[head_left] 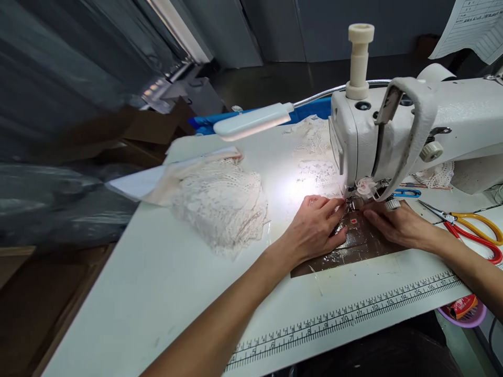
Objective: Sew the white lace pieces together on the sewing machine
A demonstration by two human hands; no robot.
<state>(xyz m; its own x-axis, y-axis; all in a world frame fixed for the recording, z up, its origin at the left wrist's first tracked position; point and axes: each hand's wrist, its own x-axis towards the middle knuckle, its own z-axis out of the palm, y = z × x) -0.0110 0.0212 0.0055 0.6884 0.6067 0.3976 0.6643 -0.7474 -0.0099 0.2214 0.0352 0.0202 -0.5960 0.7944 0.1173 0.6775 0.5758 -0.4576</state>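
My left hand (pixel 317 226) lies over the machine bed just left of the presser foot (pixel 354 204), its fingers stretched forward and the thumb apart. White lace (pixel 319 175) is spread on the table behind those fingertips, under the lamp's glare. To the right of the foot, my right hand (pixel 398 225) reaches in with thumb and finger converging; whatever is between them is too small or hidden to make out. Above both hands stands the white sewing machine (pixel 363 136). A shiny brown sheet (pixel 349 254) covers the bed beneath my hands.
A pile of lace pieces (pixel 223 201) lies left on the table. Scissors (pixel 467 225) with red and yellow handles and a blue thread snipper (pixel 407 193) are at right. A lamp (pixel 253 121) overhangs the table. A ruler strip (pixel 346 319) runs along the front edge.
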